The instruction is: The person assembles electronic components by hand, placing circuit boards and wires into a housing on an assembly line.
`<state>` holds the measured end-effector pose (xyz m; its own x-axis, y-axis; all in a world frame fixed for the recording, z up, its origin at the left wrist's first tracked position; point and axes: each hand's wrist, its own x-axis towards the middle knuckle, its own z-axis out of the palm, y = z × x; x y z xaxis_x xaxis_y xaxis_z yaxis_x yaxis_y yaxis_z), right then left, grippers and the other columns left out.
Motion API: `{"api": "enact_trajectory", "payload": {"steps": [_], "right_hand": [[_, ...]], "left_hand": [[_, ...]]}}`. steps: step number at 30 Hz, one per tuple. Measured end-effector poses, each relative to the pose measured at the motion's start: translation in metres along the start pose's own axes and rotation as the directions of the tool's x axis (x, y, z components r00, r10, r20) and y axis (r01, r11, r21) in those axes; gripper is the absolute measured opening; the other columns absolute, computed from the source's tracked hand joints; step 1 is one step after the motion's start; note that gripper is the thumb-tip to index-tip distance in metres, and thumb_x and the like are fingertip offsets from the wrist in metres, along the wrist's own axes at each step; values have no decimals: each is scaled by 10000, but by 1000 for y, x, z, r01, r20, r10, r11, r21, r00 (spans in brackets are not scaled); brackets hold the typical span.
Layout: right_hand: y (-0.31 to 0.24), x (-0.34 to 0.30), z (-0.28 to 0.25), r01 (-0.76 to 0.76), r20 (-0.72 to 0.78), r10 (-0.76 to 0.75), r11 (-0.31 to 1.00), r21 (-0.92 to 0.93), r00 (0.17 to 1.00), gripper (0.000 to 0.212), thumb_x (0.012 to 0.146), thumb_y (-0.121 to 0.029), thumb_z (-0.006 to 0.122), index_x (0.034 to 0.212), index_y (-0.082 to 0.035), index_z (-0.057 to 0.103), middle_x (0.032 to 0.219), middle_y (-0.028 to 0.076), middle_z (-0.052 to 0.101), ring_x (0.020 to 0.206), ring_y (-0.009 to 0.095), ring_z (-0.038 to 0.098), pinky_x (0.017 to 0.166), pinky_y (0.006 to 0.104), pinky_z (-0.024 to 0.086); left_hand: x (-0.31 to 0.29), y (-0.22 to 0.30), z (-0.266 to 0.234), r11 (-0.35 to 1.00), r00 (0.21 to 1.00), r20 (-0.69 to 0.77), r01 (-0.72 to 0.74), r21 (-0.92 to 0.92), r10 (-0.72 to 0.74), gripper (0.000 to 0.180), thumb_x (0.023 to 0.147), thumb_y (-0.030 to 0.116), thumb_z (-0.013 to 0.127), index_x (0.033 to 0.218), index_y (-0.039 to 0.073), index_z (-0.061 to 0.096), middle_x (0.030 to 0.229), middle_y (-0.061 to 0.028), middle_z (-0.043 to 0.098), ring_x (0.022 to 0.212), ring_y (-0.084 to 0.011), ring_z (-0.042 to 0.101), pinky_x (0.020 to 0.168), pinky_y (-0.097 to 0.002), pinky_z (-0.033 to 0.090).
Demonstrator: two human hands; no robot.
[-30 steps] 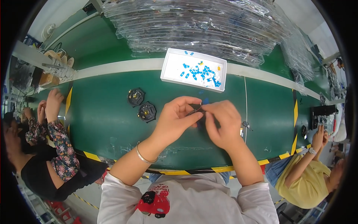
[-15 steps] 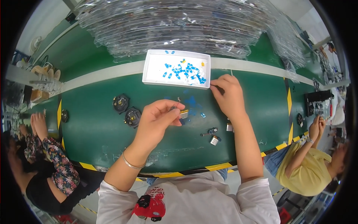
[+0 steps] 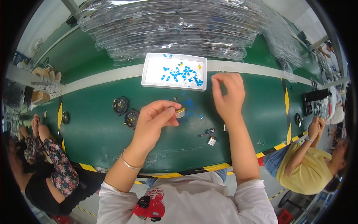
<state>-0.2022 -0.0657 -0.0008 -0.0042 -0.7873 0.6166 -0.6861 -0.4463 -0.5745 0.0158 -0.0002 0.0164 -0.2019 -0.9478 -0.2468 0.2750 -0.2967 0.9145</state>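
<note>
My left hand [image 3: 153, 118] pinches a small silver battery [image 3: 180, 113] with a yellow end between thumb and fingers, and a thin lead with a small part rises beside it. My right hand [image 3: 230, 96] is raised just right of the white box [image 3: 173, 88], apart from it, its thumb and forefinger pinched; whatever is between them is too small to make out. Several blue pieces [image 3: 184, 72] and a few yellow ones lie inside the box. Two round black housings [image 3: 120, 105] rest left of my left hand. Another battery [image 3: 212, 140] lies near a small dark part [image 3: 210, 131].
Stacked clear plastic trays [image 3: 175, 30] fill the far side, behind a pale rail [image 3: 100, 80]. Loose blue bits [image 3: 200, 116] lie on the green table [image 3: 89, 130]. Striped tape [image 3: 212, 167] marks the near edge. Co-workers sit at left [image 3: 61, 166] and right [image 3: 304, 164].
My right hand has drawn away from the white box's near right corner, its fingers still pinched. The left hand keeps its hold on the battery. The whole view has shifted slightly.
</note>
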Motion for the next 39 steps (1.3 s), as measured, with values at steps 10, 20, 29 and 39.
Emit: {"api": "enact_trajectory", "payload": {"steps": [10,20,29,39], "right_hand": [[-37,-17,-3,116,247,-154,980,161,957,268,710,-55,702,974,-25,662,916,106,646,831,293,608,733,365,481],[-46,-34,-4,-42,263,-26,968,249,965,145,719,15,680,857,-25,660,834,106,657,768,260,634,673,315,506],[-54,-34,-14,-462,471,240,769,442,849,99,809,68,597,904,40,603,906,94,644,873,162,636,816,273,493],[-74,-34,-24,-373,334,244,835,406,911,77,774,60,645,829,22,605,817,58,630,749,116,598,695,234,481]], "left_hand": [[-5,-12,10,980,997,48,75,-182,-68,367,936,159,496,1256,-20,520,1139,-108,594,957,-160,597,891,-318,482],[-3,23,-26,675,976,123,-212,707,177,371,810,120,679,1155,5,605,1093,-141,636,1058,-227,598,879,-322,480],[0,53,-96,301,911,-333,255,919,245,367,659,102,750,996,24,626,943,-131,624,805,-293,613,737,-364,497],[5,25,-24,995,989,-109,-93,20,95,143,909,1,507,1052,0,513,943,-121,646,799,-169,660,656,-248,564]]}}
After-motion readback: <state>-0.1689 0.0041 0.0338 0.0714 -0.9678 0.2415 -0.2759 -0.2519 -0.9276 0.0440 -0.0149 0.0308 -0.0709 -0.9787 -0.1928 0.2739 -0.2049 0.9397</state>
